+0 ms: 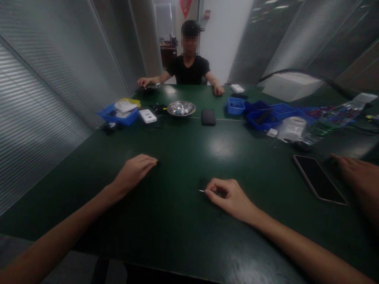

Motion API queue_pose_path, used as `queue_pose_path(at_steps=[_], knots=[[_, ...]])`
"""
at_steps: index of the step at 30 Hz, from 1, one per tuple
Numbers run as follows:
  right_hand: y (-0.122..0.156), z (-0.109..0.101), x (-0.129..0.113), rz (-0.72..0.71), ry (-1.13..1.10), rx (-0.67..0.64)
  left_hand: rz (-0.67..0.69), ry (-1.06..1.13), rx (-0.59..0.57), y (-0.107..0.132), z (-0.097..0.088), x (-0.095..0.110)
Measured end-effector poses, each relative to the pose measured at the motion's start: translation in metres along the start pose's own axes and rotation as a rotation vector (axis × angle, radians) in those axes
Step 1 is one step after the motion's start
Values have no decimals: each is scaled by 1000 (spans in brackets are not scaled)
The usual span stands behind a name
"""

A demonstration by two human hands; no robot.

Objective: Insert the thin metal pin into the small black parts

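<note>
My left hand [136, 170] is over the green table [177, 221], fingers closed together. At its fingertips is a small dark piece [158, 162], too small to make out. Thumb and forefinger of my right hand [233, 199] pinch a thin, shiny metal pin [200, 191], its tip pointing left. The rest of the pin is hidden by my fingers. The two hands are apart, the right one nearer to me.
A phone [318, 179] lies at right, beside another person's hand [361, 177]. Farther back are a metal dish [181, 114], a black square case [208, 117], blue bins [236, 105], a plastic bottle [331, 118] and a white power bank [147, 116]. A person [191, 71] sits opposite.
</note>
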State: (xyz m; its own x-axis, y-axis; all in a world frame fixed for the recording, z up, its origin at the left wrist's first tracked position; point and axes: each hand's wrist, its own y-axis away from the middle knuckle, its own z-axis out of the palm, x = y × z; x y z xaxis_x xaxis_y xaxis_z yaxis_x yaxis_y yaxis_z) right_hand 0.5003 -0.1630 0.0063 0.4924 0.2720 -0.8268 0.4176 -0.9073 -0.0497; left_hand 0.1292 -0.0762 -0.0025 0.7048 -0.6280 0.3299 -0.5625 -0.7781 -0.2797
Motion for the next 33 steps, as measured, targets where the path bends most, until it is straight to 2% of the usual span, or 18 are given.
queue_pose_path(at_steps=[5,7,9,14,28,33], knots=[[0,1,0,14,26,44,151,322,-140,-22,32,83],[0,0,0,16,28,50,156,386,-182,-30,43,104],[1,-3,1,12,42,52,140,429,-190,-34,53,117],[1,-12,2,5,86,31,89,502,-170,-38,64,121],[0,-18,3,21,51,-43,97,500,-185,-38,66,118],[0,-14,0,9,48,-28,96,503,-192,-39,65,119]])
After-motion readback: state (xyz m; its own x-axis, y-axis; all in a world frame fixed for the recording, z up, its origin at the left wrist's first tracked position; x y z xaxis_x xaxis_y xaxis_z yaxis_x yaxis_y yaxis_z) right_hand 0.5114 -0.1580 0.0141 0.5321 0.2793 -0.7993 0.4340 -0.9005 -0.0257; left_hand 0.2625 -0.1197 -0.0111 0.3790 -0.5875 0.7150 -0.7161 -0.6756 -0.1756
